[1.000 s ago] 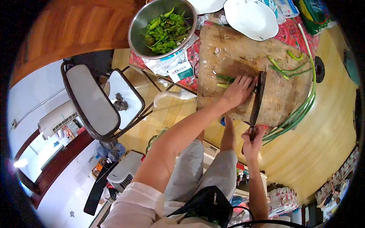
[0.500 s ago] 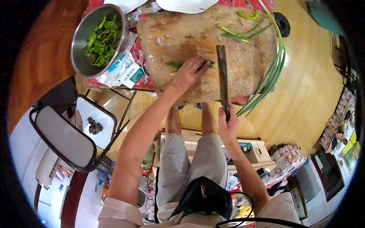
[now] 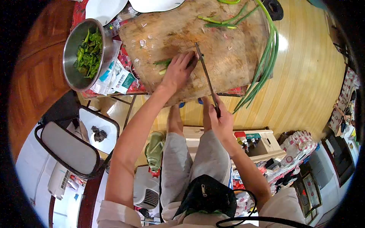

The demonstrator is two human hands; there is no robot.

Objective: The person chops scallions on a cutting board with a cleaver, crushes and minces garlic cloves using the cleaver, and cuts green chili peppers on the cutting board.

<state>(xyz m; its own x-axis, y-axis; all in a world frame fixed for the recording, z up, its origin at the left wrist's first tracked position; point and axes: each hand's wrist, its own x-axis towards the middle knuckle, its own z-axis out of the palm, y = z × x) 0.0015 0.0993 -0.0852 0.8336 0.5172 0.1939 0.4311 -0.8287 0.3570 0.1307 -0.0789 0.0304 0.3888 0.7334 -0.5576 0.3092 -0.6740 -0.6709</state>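
Observation:
My right hand [image 3: 221, 121] grips the dark handle of a kitchen knife [image 3: 206, 72], its blade seen nearly edge-on over the wooden cutting board [image 3: 228, 64]. The blade's far part is close beside the fingertips of my left hand [image 3: 177, 72]. That hand is closed over green scallion pieces [image 3: 162, 62], pressing them to the board; their ends stick out on its left, and the rest is hidden under the fingers. Shorter scallion stalks [image 3: 222, 25] lie near the board's far side. Long scallion leaves [image 3: 272, 57] curve over its right edge and hang down.
A steel bowl [image 3: 68, 62] with green peppers [image 3: 89, 57] stands left of the board, beside a white and green packet [image 3: 124, 82]. White plates [image 3: 152, 3] sit at the far edge. A chair [image 3: 70, 146] is at the lower left, and a wooden drawer unit [image 3: 273, 146] at the right.
The knife has moved left, closer to my left hand, and its blade now tilts more. The camera view has shifted, so the board and bowl appear further left.

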